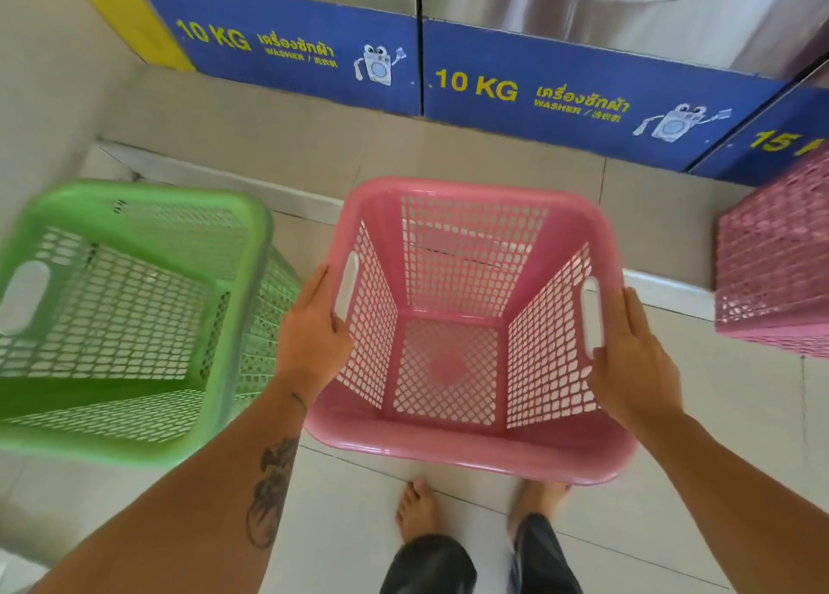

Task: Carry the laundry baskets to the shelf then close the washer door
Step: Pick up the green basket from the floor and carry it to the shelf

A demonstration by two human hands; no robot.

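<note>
A pale tiled floor (341,526) carries a green basket (112,319), two bare feet (417,510) and a raised step (448,153).

A pink basket (471,452) with diamond-lattice walls sits at centre. At nine o'clock stands a green basket (134,441), its mesh the same pattern. At three o'clock is a paler pink basket (771,270) with square grid. At twelve o'clock runs a blue band (560,99) with yellow lettering. The floor tiles (341,526) are pale beige.

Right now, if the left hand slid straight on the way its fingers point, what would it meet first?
Probably nothing soon: the left hand lies along the pink basket pointing toward the washers, with bare floor between. Depth is unclear.
</note>
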